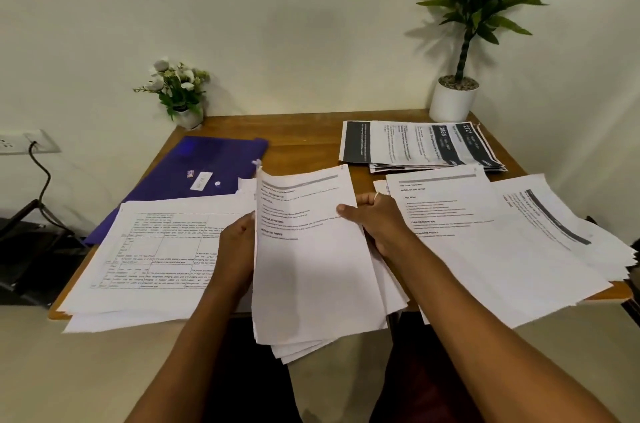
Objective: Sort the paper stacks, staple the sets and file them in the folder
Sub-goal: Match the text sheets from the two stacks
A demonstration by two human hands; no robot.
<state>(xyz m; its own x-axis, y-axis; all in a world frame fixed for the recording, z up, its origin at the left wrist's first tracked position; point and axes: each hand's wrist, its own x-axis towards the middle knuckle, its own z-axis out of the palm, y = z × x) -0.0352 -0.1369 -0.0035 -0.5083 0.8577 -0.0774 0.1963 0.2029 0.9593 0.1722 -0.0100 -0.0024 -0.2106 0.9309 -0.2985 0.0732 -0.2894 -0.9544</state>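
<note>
Sheaf of printed sheets point(311, 270) held upright off the desk point(304, 142), nearer the person than the purple folder point(194, 163) and a little to its right. Left hand point(239, 246) grips the sheaf's left edge, fingers curled behind it. Right hand point(377, 221) pinches the right edge, thumb on the front face. Table-printed pile point(156, 249) lies over the folder's near corner. Dark-banded stack point(415, 145) sits well right of the folder. Loose fan of sheets point(491, 242) lies right of the folder and nearer.

Risks, as judged:
- The sheaf's lower sheets are splayed and unsquared, so a slack grip could let them fall.
- Both near piles overhang the desk edge and could slide if brushed.
- The fanned sheets invite mixed sets.
- No stapler is in view.
</note>
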